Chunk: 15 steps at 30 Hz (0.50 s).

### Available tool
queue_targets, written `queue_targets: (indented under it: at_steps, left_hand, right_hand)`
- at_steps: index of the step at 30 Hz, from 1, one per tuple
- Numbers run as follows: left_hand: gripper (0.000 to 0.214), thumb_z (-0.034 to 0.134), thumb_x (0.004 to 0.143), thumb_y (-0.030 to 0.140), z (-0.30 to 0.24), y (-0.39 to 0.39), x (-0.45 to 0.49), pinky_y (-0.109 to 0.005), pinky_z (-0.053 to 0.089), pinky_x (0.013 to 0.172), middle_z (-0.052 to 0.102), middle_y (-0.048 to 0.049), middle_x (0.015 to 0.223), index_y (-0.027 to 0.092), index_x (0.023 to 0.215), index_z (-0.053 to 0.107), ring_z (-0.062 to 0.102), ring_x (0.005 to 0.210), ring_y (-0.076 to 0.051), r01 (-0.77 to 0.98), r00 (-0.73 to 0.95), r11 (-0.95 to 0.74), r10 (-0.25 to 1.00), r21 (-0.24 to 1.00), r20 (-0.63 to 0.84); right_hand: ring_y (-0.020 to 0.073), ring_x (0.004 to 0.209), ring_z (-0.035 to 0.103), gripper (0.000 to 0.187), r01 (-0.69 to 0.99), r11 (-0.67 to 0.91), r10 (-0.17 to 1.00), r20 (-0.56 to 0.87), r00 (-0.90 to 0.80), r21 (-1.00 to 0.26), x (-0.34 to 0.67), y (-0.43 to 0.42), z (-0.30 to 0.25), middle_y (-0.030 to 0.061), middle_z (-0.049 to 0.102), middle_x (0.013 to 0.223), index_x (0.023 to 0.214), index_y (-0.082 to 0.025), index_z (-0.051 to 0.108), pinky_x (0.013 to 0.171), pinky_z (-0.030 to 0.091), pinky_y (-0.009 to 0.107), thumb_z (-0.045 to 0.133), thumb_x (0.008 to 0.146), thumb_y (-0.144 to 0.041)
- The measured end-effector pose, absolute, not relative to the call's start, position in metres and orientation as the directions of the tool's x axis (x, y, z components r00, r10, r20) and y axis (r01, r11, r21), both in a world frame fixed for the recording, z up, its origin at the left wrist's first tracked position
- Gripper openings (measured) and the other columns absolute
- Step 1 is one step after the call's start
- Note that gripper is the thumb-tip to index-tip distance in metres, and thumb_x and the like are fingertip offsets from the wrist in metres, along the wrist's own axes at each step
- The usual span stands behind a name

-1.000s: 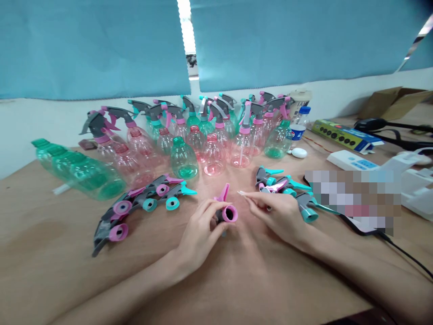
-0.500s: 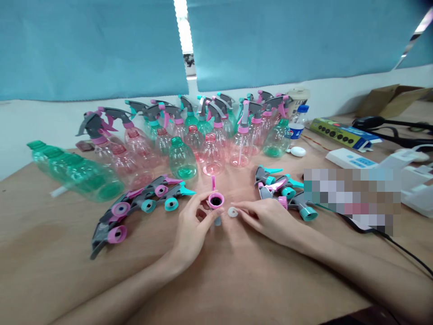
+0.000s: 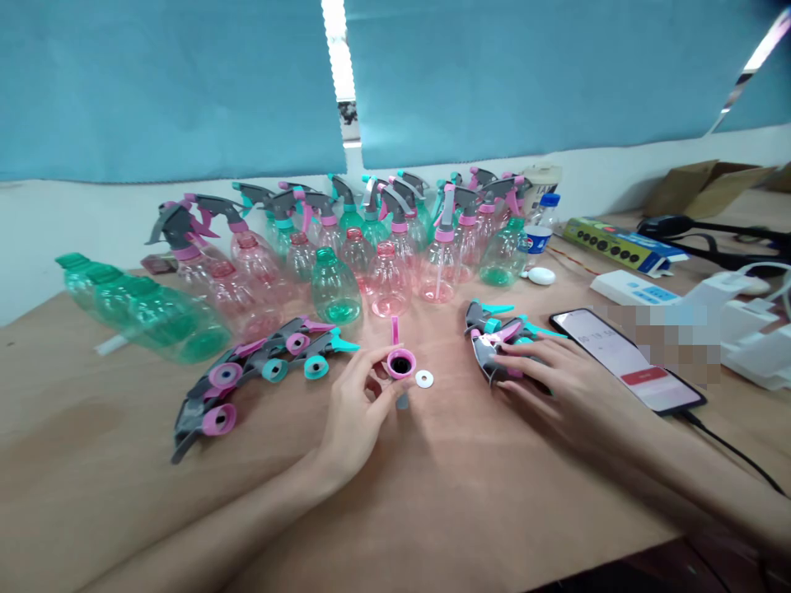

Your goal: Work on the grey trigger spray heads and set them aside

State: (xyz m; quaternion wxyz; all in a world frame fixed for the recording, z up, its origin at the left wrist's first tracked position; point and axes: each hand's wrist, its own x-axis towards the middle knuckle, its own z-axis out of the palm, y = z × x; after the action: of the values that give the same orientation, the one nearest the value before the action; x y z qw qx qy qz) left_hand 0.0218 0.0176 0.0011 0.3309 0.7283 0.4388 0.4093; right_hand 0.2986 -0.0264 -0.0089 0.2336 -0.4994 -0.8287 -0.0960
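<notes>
My left hand [image 3: 355,399] is closed around a pink-and-grey spray trigger head [image 3: 401,363], its pink collar facing up with a dark opening. Beside that collar a white washer [image 3: 423,379] with a small hole lies flat on the table. To the right, my right hand [image 3: 556,371] reaches over a small group of trigger heads. Its fingers are stretched and apart, the tips at a grey-and-pink trigger head [image 3: 485,356]. The hand hides part of that group. A row of trigger heads [image 3: 226,375] with pink and teal collars lies left of my left hand.
Pink and green bottles [image 3: 389,284], many with trigger heads fitted, stand at the back. Several green bottles [image 3: 142,309] lie at the left. On the right are a phone [image 3: 618,354] with a cable, a power strip [image 3: 634,288], a yellow-blue box [image 3: 618,245] and a white case [image 3: 541,276].
My right hand has let go of the white washer, leaving it on the table, and moved right to the trigger heads. My left hand still holds its trigger head.
</notes>
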Motion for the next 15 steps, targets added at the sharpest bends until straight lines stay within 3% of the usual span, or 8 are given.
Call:
queue_targets:
  at_steps: [8, 15]
  left_hand:
    - [0.022, 0.062, 0.084, 0.030, 0.000, 0.018, 0.022, -0.026, 0.045, 0.063, 0.059, -0.0018, 0.094, 0.023, 0.105, 0.060, 0.053, 0.074, -0.015, 0.377, 0.285, -0.417, 0.902, 0.827, 0.325]
    - [0.022, 0.064, 0.083, 0.028, 0.002, 0.016, 0.023, -0.026, 0.047, 0.064, 0.059, -0.0029, 0.094, 0.021, 0.103, 0.061, 0.054, 0.078, -0.016, 0.351, 0.304, -0.452, 0.883, 0.820, 0.357]
  right_hand:
    - [0.0220, 0.100, 0.060, 0.021, 0.832, 0.503, 0.796, 0.501, -0.341, -0.234, 0.289, -0.015, -0.012, 0.0102, 0.065, 0.107, 0.105, -0.018, 0.066, 0.084, 0.050, 0.037, 0.051, 0.092, -0.025]
    - [0.0285, 0.093, 0.058, 0.018, 0.933, 0.359, 0.836, 0.440, -0.329, 0.016, 0.264, -0.001, 0.005, 0.0107, 0.068, 0.098, 0.090, -0.019, 0.069, 0.079, 0.041, 0.044, 0.053, 0.089, -0.027]
